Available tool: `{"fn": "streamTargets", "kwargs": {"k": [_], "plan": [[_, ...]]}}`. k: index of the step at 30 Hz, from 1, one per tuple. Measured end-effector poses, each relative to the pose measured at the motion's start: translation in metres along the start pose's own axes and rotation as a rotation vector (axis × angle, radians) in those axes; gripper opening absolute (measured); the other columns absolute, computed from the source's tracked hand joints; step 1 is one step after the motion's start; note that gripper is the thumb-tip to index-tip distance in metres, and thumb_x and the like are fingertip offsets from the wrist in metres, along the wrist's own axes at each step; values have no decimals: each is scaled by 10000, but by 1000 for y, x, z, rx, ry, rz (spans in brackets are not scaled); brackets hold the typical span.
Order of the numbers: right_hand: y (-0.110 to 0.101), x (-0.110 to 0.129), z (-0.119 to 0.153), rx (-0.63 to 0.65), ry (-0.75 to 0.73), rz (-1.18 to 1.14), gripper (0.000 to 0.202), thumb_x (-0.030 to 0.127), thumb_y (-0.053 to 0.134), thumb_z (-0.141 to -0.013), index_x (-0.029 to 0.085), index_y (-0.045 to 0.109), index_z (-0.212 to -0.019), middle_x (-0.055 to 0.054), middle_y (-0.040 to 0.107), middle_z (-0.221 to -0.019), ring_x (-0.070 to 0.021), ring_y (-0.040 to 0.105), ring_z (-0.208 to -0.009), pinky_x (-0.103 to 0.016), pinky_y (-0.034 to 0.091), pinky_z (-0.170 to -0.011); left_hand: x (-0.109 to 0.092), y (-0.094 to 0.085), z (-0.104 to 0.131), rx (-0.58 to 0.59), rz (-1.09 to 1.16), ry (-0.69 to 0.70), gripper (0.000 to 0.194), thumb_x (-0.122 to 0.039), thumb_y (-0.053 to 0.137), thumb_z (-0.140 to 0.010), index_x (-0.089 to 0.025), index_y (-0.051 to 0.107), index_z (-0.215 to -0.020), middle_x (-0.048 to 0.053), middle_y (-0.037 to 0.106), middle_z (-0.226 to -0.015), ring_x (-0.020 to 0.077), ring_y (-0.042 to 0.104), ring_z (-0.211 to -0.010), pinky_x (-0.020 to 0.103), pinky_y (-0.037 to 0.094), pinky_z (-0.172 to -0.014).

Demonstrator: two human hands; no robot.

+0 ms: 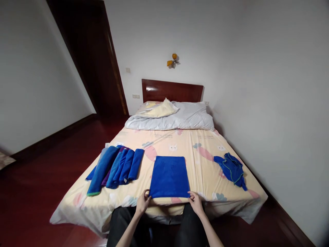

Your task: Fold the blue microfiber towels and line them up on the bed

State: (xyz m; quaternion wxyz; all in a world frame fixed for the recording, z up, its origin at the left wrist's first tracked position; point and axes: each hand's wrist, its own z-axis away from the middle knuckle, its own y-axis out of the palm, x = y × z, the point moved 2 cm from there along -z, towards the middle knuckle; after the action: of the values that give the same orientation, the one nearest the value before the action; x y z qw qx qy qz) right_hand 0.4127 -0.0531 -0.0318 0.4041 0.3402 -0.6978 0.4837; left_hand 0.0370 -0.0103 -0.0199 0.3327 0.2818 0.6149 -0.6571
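Note:
A blue towel [169, 176] lies flat, folded into a neat rectangle, near the front edge of the bed. My left hand [143, 202] pinches its near left corner between thumb and fingers. At the near right corner, my right hand [195, 201] grips the cloth the same way. Several rolled towels [123, 168], mostly blue with some purple, rest side by side to the left. A crumpled blue cloth [232, 171] with light green edging sits off to the right.
The bed [180, 142] has a cream sheet printed with carrots and rabbits. A grey-white quilt [190, 115] is bunched toward the wooden headboard [172, 91]. White walls stand behind and to the right, with a dark door [84, 58] at the left.

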Motion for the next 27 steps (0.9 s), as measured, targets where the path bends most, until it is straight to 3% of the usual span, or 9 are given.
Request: {"fn": "streamTargets", "kwargs": {"k": [4, 10, 13, 16, 19, 23, 27], "plan": [[-3, -1, 3, 21, 9, 63, 297, 220, 630, -616, 218, 786, -869, -17, 654, -663, -237, 646, -622, -385, 579, -661, 1, -9, 9, 35, 48, 91, 499, -257, 566, -719, -180, 628, -1209, -32, 598, -661, 212, 625, -658, 342, 506, -708], [-2, 7, 11, 34, -56, 105, 295, 137, 558, -623, 236, 766, -806, -58, 715, -827, -279, 700, -794, -407, 573, -759, 8, -8, 21, 37, -17, 158, 362, -141, 548, -634, -195, 756, -926, 35, 626, -764, 238, 645, -790, 407, 534, -839], [-1, 18, 4, 0, -58, 165, 296, 109, 521, -632, 235, 751, -769, -77, 686, -866, -279, 697, -851, -413, 574, -810, 4, -8, 13, -17, 40, 174, 288, -206, 543, -704, -196, 764, -890, 70, 638, -840, 259, 659, -855, 440, 550, -865], [0, 28, -11, -57, -84, 146, 274, 112, 517, -649, 222, 732, -777, -116, 691, -1044, -302, 674, -1058, -451, 538, -957, -8, -11, -2, -125, 115, 221, 249, -303, 553, -755, -211, 756, -866, 117, 662, -1058, 297, 649, -1076, 485, 519, -989], [7, 33, -27, -33, -106, 31, 264, 144, 508, -691, 207, 706, -854, -125, 706, -1153, -296, 644, -1170, -474, 480, -1054, -21, -13, -16, -113, 199, 262, 260, -396, 556, -800, -222, 722, -898, 116, 680, -1177, 299, 622, -1191, 492, 485, -1063], [17, 27, -44, 21, -28, -133, 229, 289, 549, -784, 185, 661, -955, -130, 751, -985, -294, 718, -987, -451, 552, -931, -28, -12, -28, 34, 245, 241, 356, -506, 491, -872, -210, 653, -986, 81, 740, -1007, 254, 703, -983, 424, 566, -922], [17, 17, -47, 28, 47, -198, 361, 528, 619, -802, 178, 633, -890, -103, 725, -778, -278, 717, -760, -389, 581, -738, -18, -15, -32, 30, 165, 197, 437, -606, 477, -855, -206, 642, -918, 62, 734, -849, 250, 702, -830, 393, 562, -818]]}}
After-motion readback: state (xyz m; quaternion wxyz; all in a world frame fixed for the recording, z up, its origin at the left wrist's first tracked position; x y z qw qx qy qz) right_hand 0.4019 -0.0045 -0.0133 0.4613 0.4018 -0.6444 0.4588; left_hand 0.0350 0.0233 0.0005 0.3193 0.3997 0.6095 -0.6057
